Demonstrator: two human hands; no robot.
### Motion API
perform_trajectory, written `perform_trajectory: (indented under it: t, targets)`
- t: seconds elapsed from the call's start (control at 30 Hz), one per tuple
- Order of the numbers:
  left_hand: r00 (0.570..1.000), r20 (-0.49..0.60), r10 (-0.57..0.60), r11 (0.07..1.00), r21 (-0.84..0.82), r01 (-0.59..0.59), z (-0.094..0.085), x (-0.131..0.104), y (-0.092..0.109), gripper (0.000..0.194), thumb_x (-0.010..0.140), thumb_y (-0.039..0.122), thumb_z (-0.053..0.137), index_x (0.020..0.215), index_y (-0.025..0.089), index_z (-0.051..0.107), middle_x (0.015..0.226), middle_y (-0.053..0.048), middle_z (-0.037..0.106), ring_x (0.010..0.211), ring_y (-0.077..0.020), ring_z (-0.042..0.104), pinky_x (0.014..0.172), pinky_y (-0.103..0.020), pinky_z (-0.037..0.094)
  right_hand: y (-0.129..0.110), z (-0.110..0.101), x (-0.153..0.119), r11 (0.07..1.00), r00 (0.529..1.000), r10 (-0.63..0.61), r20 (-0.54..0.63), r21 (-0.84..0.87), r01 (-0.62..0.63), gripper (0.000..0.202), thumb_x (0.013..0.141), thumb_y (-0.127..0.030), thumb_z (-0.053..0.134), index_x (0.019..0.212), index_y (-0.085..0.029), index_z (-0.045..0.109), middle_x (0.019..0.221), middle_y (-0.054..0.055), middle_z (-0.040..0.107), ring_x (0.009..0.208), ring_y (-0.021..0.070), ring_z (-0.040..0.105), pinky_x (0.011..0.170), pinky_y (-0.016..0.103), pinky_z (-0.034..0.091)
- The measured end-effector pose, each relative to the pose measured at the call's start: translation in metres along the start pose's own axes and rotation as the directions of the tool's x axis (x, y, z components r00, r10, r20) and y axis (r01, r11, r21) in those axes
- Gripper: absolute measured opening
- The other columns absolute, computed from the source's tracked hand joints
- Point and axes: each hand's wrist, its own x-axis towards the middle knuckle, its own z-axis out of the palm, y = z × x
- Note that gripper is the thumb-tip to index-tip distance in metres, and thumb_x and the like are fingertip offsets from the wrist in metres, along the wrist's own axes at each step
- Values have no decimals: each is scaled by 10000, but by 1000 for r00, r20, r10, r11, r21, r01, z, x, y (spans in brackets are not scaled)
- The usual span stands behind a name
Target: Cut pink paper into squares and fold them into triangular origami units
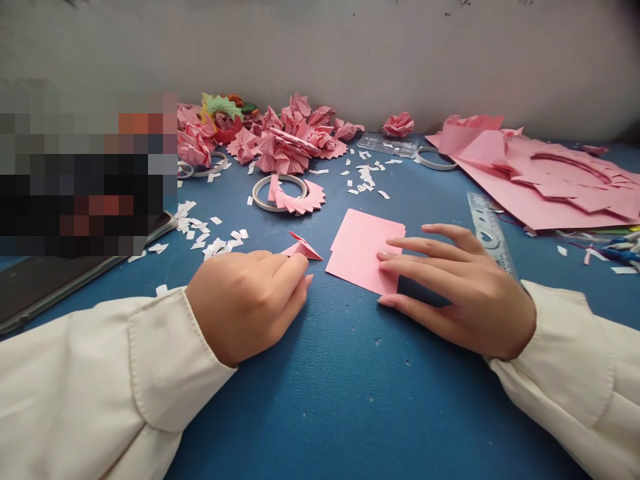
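My left hand [250, 300] is closed around a small folded pink paper piece [306, 249], whose pointed tips stick out beyond the fingers. To its right, a small stack of square pink sheets [363, 250] lies flat on the blue table [350, 400]. My right hand [450, 287] has its fingers spread, with some fingertips on the right edge of the stack and the thumb by its lower corner. Behind the hands, a fan of folded pink pieces [313, 198] rests partly over a roll of tape [257, 193].
Pink paper flowers [285, 150] are heaped at the back. White paper scraps [217, 247] lie scattered. At the right are a clear ruler [493, 233], another tape roll [434, 160] and large pink sheets [540, 207]. A dark flat object [75, 287] sits at the left, beside a blurred area.
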Motion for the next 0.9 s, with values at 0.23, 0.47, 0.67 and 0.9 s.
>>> perform_trajectory:
  t: [0.23,0.47,0.67,0.9]
  targets:
    - [992,-24,127,981,-145,-129,8,-6,-2,348,1159,300,294,1221,159,606,901,-27,779,741,-201,747,575,-342,463,0,1,-4,988,1000,-17,24,152,13,293,1090,-433,567,1229,-183,628,1160,87,799,1274,228,680,1144,431,421]
    - [986,8,165,968,-194,-160,3,-4,-4,487,1162,475,315,1330,94,568,989,-82,755,862,-241,744,653,-366,521,-7,-4,-3,954,993,-80,83,294,52,297,1105,-429,537,1265,-193,621,1200,66,795,1395,178,589,1154,375,376]
    - [980,46,191,951,-257,-173,-4,2,-1,734,1127,633,251,1288,22,626,952,-112,696,867,-264,704,654,-379,517,-13,-9,-2,904,981,-154,122,418,90,307,1116,-445,511,1274,-200,605,1107,33,818,1465,165,525,1178,387,353]
    - [980,106,170,945,-299,-132,-6,0,0,747,1111,649,321,1334,5,626,1004,-124,690,886,-277,695,683,-387,541,-24,-7,-4,978,989,25,143,200,-53,631,1096,-641,387,1470,-144,495,1409,134,698,1462,230,515,1157,413,359]
